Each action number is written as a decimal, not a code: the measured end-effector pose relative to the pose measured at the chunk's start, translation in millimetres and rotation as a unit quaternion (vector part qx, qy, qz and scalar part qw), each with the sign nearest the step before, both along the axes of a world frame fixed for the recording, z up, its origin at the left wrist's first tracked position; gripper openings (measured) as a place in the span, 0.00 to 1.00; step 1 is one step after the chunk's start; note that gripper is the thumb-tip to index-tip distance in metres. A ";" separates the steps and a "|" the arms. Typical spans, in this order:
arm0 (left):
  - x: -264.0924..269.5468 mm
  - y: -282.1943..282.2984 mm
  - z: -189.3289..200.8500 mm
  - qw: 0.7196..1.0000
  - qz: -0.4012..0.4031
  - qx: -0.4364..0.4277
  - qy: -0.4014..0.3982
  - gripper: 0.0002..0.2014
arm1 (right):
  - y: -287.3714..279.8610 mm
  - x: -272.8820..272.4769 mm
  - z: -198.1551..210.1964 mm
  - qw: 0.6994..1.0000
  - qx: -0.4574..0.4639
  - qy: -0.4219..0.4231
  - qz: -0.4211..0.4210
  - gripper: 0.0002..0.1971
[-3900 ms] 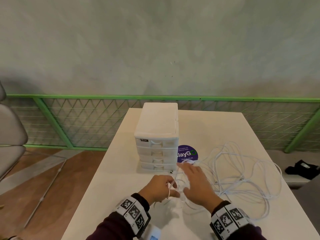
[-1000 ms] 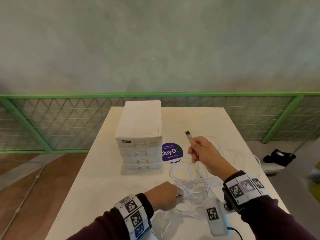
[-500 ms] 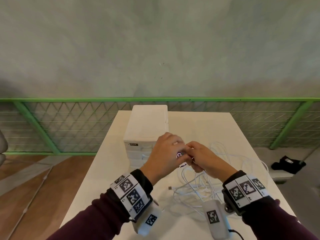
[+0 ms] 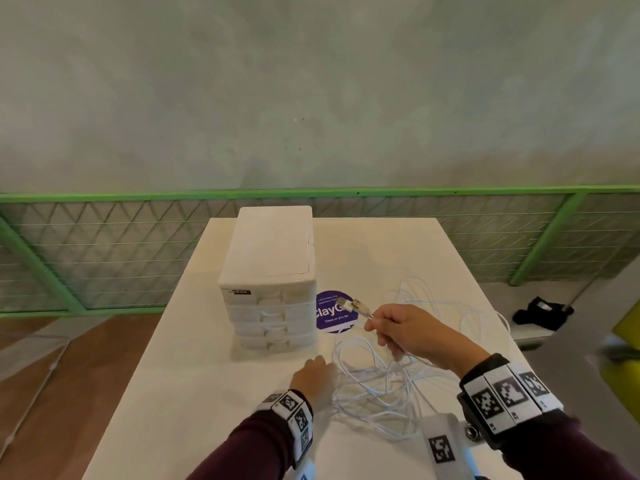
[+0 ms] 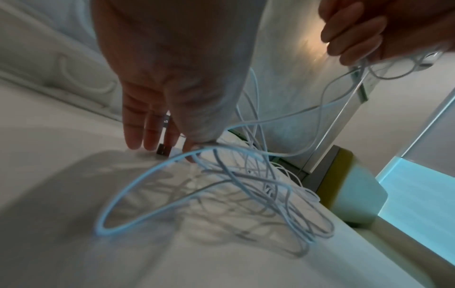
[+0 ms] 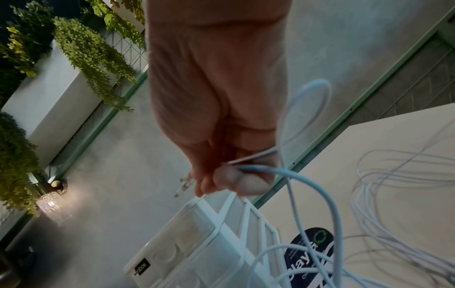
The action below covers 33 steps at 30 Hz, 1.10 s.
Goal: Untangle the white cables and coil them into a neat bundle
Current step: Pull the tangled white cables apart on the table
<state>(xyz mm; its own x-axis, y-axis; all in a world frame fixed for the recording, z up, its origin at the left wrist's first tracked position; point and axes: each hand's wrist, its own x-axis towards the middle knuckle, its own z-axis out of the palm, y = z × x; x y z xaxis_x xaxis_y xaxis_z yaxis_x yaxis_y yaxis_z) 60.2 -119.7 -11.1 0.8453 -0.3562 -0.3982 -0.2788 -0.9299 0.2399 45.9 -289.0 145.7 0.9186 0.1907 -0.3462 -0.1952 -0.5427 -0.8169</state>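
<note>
Left hand [image 5: 172, 78] fingertips on plug [image 5: 164, 151], tangled cables [image 5: 258, 185]

— Where does your drawer box [image 4: 268, 271] stand?

— On the table [image 4: 194, 393], to your left, with the round sticker [image 4: 335, 311] just beside it on the right.

— And the cables [image 4: 388, 386]?

— They sprawl right of the sticker and in front of it. Your left hand [image 4: 311, 379] is down at their left edge, in front of the box; your right hand [image 4: 408, 332] is above them, with plugs [image 4: 351, 304] over the sticker.
</note>
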 end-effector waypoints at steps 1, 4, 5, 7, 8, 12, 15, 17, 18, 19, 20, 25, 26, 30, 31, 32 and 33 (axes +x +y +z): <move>0.2 -1.1 -2.2 1.000 -0.003 0.015 -0.010 0.16 | -2.6 -0.9 0.8 1.000 -0.001 0.005 0.000 0.10; 2.3 0.4 -9.5 0.999 -0.002 0.026 -0.047 0.16 | -9.0 -3.6 2.6 1.000 -0.001 0.023 0.012 0.08; 3.5 1.8 -7.9 0.999 0.011 0.010 -0.050 0.15 | -10.6 -4.1 3.6 1.000 -0.009 0.023 0.018 0.08; 8.7 5.7 2.8 0.995 0.057 -0.070 -0.042 0.13 | -13.3 -4.2 5.7 0.999 -0.024 0.014 0.027 0.08; 12.3 7.8 13.3 0.989 0.071 -0.125 -0.045 0.12 | -14.1 -3.4 7.4 0.999 -0.029 0.005 0.030 0.08; 21.2 11.6 82.0 0.933 0.124 -0.323 -0.097 0.08 | -13.9 4.9 11.7 0.998 -0.042 -0.040 0.011 0.09; 23.4 11.8 129.1 0.862 0.179 -0.466 -0.086 0.06 | -8.6 12.9 15.6 0.994 -0.044 -0.097 -0.023 0.08; 21.0 11.8 149.8 0.800 0.219 -0.555 -0.061 0.07 | -3.1 14.7 21.2 0.991 -0.033 -0.127 -0.033 0.08; 18.6 11.4 158.0 0.767 0.236 -0.595 -0.047 0.07 | 0.0 14.6 24.7 0.989 -0.026 -0.140 -0.035 0.09; 16.5 10.3 164.8 0.737 0.246 -0.629 -0.032 0.07 | 3.1 14.1 28.5 0.988 -0.021 -0.152 -0.035 0.10; 14.4 9.1 170.6 0.711 0.253 -0.655 -0.020 0.07 | 6.2 13.4 31.9 0.986 -0.019 -0.161 -0.032 0.10; 9.5 5.4 187.7 0.630 0.289 -0.721 0.020 0.04 | 21.7 10.7 43.0 0.985 -0.025 -0.173 0.002 0.09; 8.5 5.3 190.6 0.627 0.284 -0.725 0.029 0.06 | 24.1 10.0 44.4 0.984 -0.022 -0.175 0.004 0.09; 5.9 5.5 198.4 0.640 0.266 -0.720 0.040 0.09 | 30.8 3.4 46.3 0.982 -0.005 -0.187 -0.011 0.13; 6.0 5.7 198.7 0.637 0.272 -0.720 0.039 0.09 | 32.1 2.3 46.3 0.979 0.002 -0.202 -0.032 0.14; 5.3 5.7 198.9 0.633 0.281 -0.721 0.037 0.10 | 33.0 2.0 46.4 0.974 0.020 -0.219 -0.062 0.14; 4.7 5.4 197.9 0.629 0.289 -0.721 0.033 0.10 | 34.1 2.7 46.7 0.968 0.042 -0.232 -0.091 0.13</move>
<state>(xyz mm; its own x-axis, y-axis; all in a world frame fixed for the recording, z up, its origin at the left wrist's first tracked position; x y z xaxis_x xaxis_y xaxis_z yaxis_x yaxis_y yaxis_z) 64.9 -114.3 186.9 0.9981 -0.0288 -0.0547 0.0611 0.3271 0.9430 48.6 -254.9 192.4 0.9924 0.0213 0.1211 0.1172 -0.4617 -0.8793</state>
